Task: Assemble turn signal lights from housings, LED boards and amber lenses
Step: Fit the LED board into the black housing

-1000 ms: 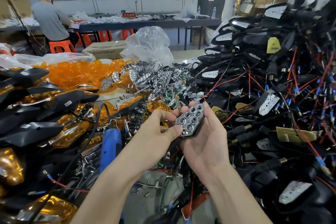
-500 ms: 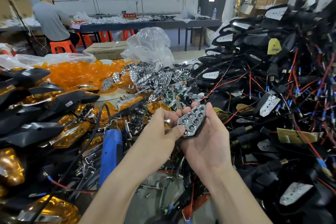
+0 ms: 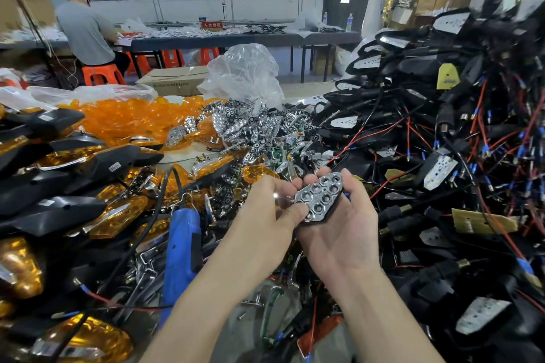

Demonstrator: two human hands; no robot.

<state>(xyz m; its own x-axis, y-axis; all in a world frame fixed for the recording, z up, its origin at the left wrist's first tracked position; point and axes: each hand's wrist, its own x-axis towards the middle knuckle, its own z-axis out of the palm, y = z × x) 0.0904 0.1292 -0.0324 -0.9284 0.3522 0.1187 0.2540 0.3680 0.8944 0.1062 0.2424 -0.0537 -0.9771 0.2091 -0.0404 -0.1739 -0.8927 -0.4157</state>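
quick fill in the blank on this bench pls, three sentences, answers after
The chrome reflector lies in the right hand while the left hand presses its near end with its ____.
The power tool lying left of the hands is ____ in colour.
The big heap of open housings with red wires lies on the ____ side of the bench.
Missing words: thumb; blue; right.

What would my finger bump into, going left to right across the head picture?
Finished amber lights → blue tool → left hand → right hand holding the chrome reflector → black wired housings.
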